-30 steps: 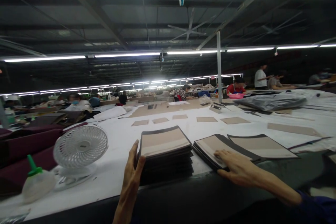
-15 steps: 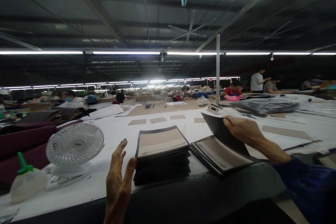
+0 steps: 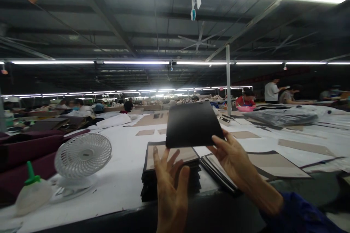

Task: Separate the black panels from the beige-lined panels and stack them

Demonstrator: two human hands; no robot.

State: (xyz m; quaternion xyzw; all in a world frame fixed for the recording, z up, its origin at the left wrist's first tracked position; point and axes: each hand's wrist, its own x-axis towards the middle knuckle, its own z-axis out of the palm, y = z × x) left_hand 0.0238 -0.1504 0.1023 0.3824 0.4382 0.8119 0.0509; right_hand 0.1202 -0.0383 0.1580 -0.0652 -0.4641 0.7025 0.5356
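My right hand [image 3: 233, 158] grips the lower right corner of a dark rectangular panel [image 3: 193, 123] and holds it up over a tall stack of black-edged tan panels [image 3: 171, 169] at the table's near edge. My left hand [image 3: 171, 185] is raised in front of that stack with its fingers spread, holding nothing, just below the lifted panel. To the right of the stack lies a lower fanned pile of the same panels [image 3: 262, 164], partly hidden by my right wrist.
A small white desk fan [image 3: 82, 158] and a squeeze bottle with a green cap [image 3: 32, 191] stand at the left on the white table [image 3: 120, 185]. Tan cut pieces [image 3: 302, 146] lie further back. Other people work at distant tables. A grey post [image 3: 228, 80] rises behind.
My right hand has carried the dark panel from the right pile leftward and up over the tall stack. My left hand has moved right, in front of the stack, fingers spread.
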